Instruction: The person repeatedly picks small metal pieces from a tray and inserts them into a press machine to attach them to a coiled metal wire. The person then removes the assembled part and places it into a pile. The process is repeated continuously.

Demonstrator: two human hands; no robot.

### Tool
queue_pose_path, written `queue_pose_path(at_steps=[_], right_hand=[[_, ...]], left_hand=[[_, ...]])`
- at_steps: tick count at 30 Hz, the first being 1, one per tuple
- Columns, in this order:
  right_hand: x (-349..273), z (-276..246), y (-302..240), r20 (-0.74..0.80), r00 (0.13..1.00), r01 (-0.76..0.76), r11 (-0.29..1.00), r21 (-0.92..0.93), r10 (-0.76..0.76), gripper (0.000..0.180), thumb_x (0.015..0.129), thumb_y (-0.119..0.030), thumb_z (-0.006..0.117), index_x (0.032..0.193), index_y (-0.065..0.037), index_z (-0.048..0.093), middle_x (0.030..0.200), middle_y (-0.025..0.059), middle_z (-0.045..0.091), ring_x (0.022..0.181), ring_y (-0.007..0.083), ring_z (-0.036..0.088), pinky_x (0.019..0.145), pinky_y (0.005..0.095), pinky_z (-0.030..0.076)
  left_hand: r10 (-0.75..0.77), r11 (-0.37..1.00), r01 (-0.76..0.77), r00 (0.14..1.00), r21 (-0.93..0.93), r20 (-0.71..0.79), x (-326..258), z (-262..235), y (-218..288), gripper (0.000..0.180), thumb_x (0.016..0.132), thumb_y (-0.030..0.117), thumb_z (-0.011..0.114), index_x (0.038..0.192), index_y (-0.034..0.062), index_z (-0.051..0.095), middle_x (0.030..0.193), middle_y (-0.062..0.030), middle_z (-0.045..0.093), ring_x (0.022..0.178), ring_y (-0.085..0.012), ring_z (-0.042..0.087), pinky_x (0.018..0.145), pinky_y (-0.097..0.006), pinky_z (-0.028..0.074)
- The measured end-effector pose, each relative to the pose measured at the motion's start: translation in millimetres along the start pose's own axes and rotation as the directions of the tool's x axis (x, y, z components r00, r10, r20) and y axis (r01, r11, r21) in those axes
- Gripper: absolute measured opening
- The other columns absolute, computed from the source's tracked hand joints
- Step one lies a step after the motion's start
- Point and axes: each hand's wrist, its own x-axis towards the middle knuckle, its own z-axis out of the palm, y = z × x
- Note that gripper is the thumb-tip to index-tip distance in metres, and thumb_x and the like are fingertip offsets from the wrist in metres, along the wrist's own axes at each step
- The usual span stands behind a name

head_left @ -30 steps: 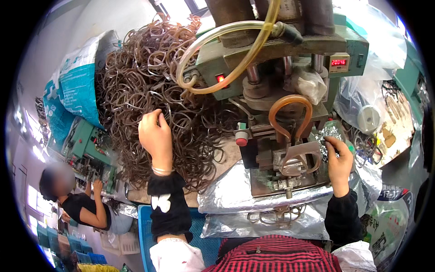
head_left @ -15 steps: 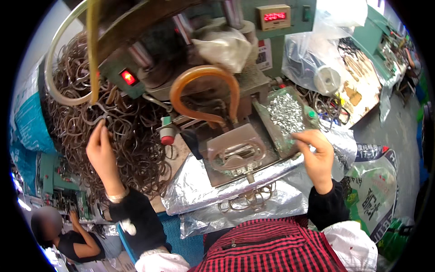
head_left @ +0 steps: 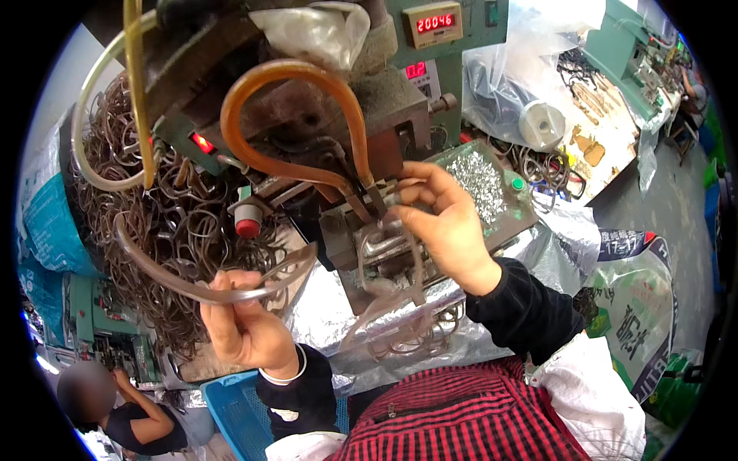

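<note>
My left hand (head_left: 250,326) pinches a curved brown plastic strip (head_left: 173,283), glossy and bent like a hoop, in front of the heap of similar curved strips (head_left: 177,230). My right hand (head_left: 446,227) reaches into the green press, thumb and fingers drawn together at the metal die (head_left: 338,230). What lies between those fingertips is hidden. Just below them a pale brown loop (head_left: 419,269) is smeared by motion; I cannot tell whether the hand holds it. A thick orange hose (head_left: 361,127) arches down to the die beside my right fingers.
A red push button (head_left: 247,228) stands left of the die. Right of it, a tray (head_left: 513,219) carries silvery metal scraps and a green button (head_left: 517,184). Silver sheeting (head_left: 315,307) covers the front, with loops on it. A blue basket (head_left: 234,407) sits below; another person (head_left: 142,415) works at lower left.
My left hand has come away from the heap with a curved strip. My right hand has moved left from the scrap tray to the die. The loop in the die has shifted toward me.
</note>
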Motion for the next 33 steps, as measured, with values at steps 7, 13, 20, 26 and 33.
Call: queue_pose_path(at_steps=[7, 13, 20, 26, 33], right_hand=[[-23.4, 23.5, -10.9, -0.014, 1.0, -0.023, 0.999, 0.022, 0.024, 0.053, 0.084, 0.005, 0.065, 0.136, 0.004, 0.051, 0.113, 0.0077, 0.065, 0.1, 0.0114, 0.061, 0.091, 0.0259, 0.048], [-15.8, -43.1, -12.8, 0.28, 0.938, 0.337, 0.734, -0.59, -0.206, 0.045, 0.079, -0.004, 0.065, 0.124, -0.003, 0.065, 0.141, 0.0232, 0.052, 0.13, 0.039, 0.053, 0.105, 0.0479, 0.045], [2.3, -112.8, 44.7, 0.107, 0.894, 0.127, 0.018, -0.992, -0.436, 0.016, 0.075, -0.01, 0.073, 0.09, -0.007, 0.069, 0.122, 0.0168, 0.062, 0.131, 0.0392, 0.049, 0.087, 0.0503, 0.052], [13.7, -117.5, 31.7, -0.049, 0.857, 0.105, 0.266, -0.958, -0.513, 0.012, 0.076, -0.012, 0.075, 0.084, -0.008, 0.068, 0.095, 0.0078, 0.066, 0.097, 0.0314, 0.062, 0.08, 0.0431, 0.05], [28.4, -99.8, 43.5, 0.139, 0.821, 0.284, 0.184, -0.941, -0.554, 0.012, 0.076, -0.005, 0.07, 0.087, -0.007, 0.065, 0.087, 0.0099, 0.066, 0.088, 0.0326, 0.062, 0.075, 0.0458, 0.048]], left_hand=[[0.05, 0.999, -0.05, 0.998, -0.017, 0.029, 20.8, 23.3, 0.4, 0.032, 0.092, -0.013, 0.059, 0.123, -0.0051, 0.063, 0.119, -0.0233, 0.064, 0.087, -0.023, 0.067, 0.064, -0.031, 0.058], [0.199, 0.93, -0.321, 0.851, 0.181, 0.487, -5.0, 18.2, 31.5, 0.027, 0.088, -0.009, 0.064, 0.114, -0.003, 0.068, 0.094, -0.0178, 0.07, 0.082, -0.0266, 0.068, 0.069, -0.035, 0.057], [0.332, 0.904, -0.425, 0.772, 0.051, 0.543, -16.9, 50.8, 24.1, 0.035, 0.074, -0.015, 0.068, 0.105, 0.0026, 0.067, 0.095, -0.0147, 0.071, 0.073, -0.0283, 0.066, 0.061, -0.034, 0.051], [0.345, 0.904, -0.426, 0.767, 0.028, 0.541, -21.8, 48.2, 16.5, 0.033, 0.076, -0.016, 0.064, 0.103, 0.0023, 0.068, 0.095, -0.0149, 0.071, 0.075, -0.0288, 0.066, 0.063, -0.035, 0.051], [0.321, 0.938, -0.342, 0.791, -0.059, 0.52, -18.8, 51.1, 15.0, 0.03, 0.074, -0.018, 0.062, 0.097, 0.0009, 0.068, 0.098, -0.0172, 0.073, 0.081, -0.03, 0.07, 0.066, -0.035, 0.055]])
